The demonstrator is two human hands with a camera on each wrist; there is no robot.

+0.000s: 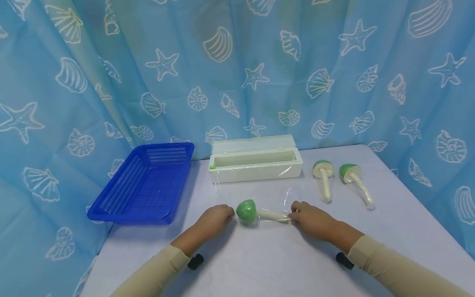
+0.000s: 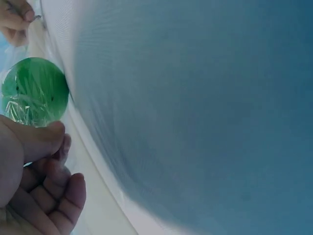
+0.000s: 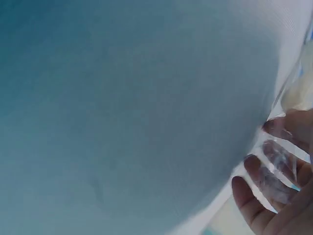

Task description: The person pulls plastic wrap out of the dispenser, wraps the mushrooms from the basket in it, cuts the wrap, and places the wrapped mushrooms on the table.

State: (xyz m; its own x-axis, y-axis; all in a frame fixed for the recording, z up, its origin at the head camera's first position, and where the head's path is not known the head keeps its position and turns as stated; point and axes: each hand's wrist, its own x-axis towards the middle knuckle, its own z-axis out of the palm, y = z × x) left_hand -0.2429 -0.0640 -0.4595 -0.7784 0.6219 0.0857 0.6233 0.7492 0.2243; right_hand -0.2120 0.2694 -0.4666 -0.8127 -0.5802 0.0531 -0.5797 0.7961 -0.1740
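Note:
A toy mushroom (image 1: 246, 211) with a green cap and pale stem lies on its side mid-table, cap to the left. Clear plastic film (image 1: 287, 195) covers it, with shiny creases over the cap in the left wrist view. Beside the cap, my left hand (image 1: 215, 222) pinches the film between thumb and forefinger. My right hand (image 1: 313, 221) grips the film at the stem's end; its fingers (image 3: 252, 196) show partly through the film in the right wrist view. Behind the mushroom stands a long white dispenser box (image 1: 259, 172), its lid (image 1: 254, 144) raised.
Two more green-capped mushrooms (image 1: 325, 185) (image 1: 356, 181) in shiny wrapping lie at the right rear. A blue plastic basket (image 1: 130, 216) stands at the left. White cloth (image 1: 267, 264) covers the table, and a blue shell-patterned curtain (image 1: 256, 103) hangs behind it.

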